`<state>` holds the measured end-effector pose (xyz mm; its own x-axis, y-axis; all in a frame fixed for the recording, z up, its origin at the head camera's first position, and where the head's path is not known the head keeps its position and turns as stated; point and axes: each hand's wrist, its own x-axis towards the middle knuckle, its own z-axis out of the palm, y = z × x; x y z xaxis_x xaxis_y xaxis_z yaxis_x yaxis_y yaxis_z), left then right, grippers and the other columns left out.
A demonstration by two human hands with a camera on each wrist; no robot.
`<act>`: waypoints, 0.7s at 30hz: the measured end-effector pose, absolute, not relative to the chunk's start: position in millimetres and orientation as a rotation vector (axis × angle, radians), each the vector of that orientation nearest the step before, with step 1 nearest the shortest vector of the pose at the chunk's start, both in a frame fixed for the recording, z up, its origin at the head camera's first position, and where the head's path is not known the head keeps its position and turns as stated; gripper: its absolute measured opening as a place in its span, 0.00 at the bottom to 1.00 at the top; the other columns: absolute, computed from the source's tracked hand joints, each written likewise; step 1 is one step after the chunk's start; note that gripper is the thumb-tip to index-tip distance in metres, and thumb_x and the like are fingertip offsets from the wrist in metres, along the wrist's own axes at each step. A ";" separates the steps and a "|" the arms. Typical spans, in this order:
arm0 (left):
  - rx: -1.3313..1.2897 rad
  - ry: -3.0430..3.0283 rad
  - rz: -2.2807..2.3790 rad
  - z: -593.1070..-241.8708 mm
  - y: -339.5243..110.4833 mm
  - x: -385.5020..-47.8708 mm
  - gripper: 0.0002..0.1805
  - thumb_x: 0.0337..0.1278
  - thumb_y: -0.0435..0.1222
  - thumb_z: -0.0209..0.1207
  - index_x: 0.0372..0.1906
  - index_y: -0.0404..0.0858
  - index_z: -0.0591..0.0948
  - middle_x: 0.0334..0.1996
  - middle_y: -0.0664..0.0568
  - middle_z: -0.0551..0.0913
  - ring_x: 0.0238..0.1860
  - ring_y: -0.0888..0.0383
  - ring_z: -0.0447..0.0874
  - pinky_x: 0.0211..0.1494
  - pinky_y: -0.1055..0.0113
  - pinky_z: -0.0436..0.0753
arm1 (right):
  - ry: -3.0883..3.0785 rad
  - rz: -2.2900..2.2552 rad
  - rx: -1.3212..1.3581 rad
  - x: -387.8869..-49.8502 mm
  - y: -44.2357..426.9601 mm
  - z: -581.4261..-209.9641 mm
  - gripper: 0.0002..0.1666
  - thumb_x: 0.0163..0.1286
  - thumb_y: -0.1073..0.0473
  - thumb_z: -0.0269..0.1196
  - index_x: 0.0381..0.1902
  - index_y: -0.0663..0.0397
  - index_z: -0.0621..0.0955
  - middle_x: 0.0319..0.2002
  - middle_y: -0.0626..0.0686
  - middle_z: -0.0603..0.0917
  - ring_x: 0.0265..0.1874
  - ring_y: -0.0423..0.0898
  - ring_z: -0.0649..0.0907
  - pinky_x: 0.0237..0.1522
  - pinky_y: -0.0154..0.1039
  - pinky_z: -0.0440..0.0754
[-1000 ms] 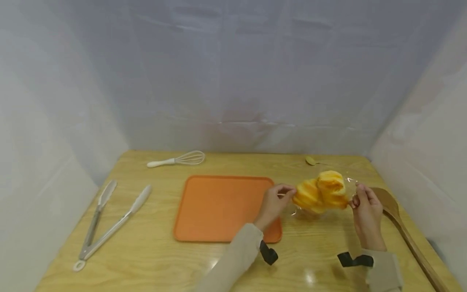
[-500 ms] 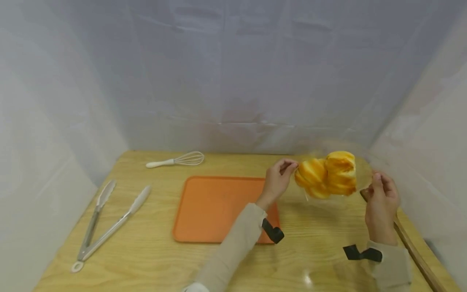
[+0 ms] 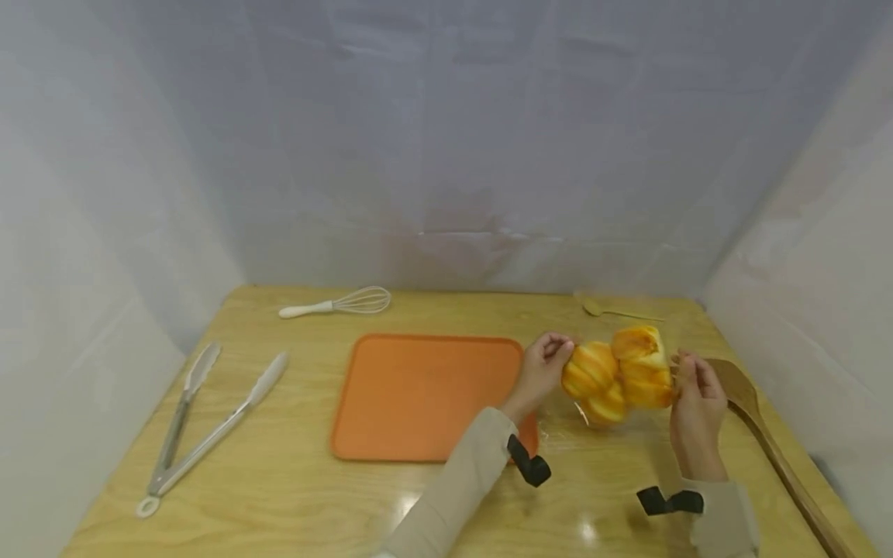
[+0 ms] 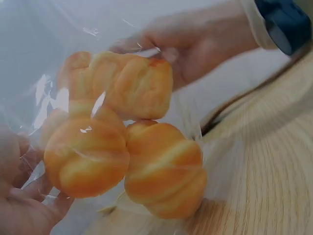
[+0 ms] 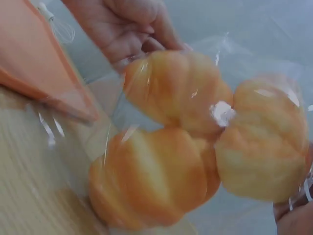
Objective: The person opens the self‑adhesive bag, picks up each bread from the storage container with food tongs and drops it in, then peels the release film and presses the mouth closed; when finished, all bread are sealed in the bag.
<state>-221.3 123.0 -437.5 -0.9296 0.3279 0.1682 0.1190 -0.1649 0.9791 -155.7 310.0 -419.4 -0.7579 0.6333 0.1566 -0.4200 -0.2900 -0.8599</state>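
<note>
A clear plastic bag (image 4: 46, 100) of several golden-brown bread rolls (image 3: 593, 376) is held between both hands above the right part of the table. My left hand (image 3: 540, 372) pinches the bag at its left side. On the right side my right hand (image 3: 700, 415) pinches it with thumb and fingers. Through the film, the left wrist view shows a ridged oblong bread (image 4: 117, 83) above rounder rolls (image 4: 88, 156). The right wrist view has the rolls (image 5: 151, 176) close up, with my right hand (image 5: 298, 220) mostly cut off by the frame edge.
An orange tray (image 3: 425, 399) lies left of the hands. Metal tongs (image 3: 209, 446) lie spread at the left, a whisk (image 3: 338, 304) at the back. A small spoon (image 3: 593, 308) is behind the bag, and a long wooden spatula (image 3: 774, 449) lies along the right edge.
The bag of bread was raised between the two earlier frames and has come down again by now. Both hands move with it and keep hold; the right hand has come back leftward.
</note>
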 end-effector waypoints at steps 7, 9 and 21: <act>0.399 1.847 2.329 -437.6 126.8 -214.3 0.13 0.74 0.36 0.49 0.50 0.28 0.74 0.52 0.36 0.83 0.48 0.54 0.84 0.45 0.76 0.79 | -1.323 2.115 -0.019 -138.2 317.0 -446.5 0.14 0.74 0.68 0.53 0.42 0.57 0.86 0.42 0.44 0.87 0.50 0.34 0.80 0.54 0.21 0.74; 0.369 1.850 2.341 -438.5 127.6 -213.5 0.13 0.73 0.35 0.49 0.49 0.28 0.74 0.51 0.36 0.83 0.44 0.59 0.82 0.44 0.76 0.78 | -1.309 2.109 0.082 -133.8 317.3 -453.5 0.17 0.74 0.72 0.50 0.44 0.58 0.85 0.41 0.45 0.87 0.45 0.35 0.82 0.50 0.22 0.77; 0.614 1.890 2.332 -422.2 124.2 -224.7 0.13 0.72 0.34 0.51 0.49 0.25 0.76 0.54 0.34 0.81 0.56 0.42 0.80 0.53 0.75 0.79 | -0.908 2.206 0.134 -146.5 310.1 -415.5 0.09 0.70 0.72 0.55 0.37 0.69 0.83 0.35 0.55 0.84 0.39 0.44 0.82 0.42 0.29 0.81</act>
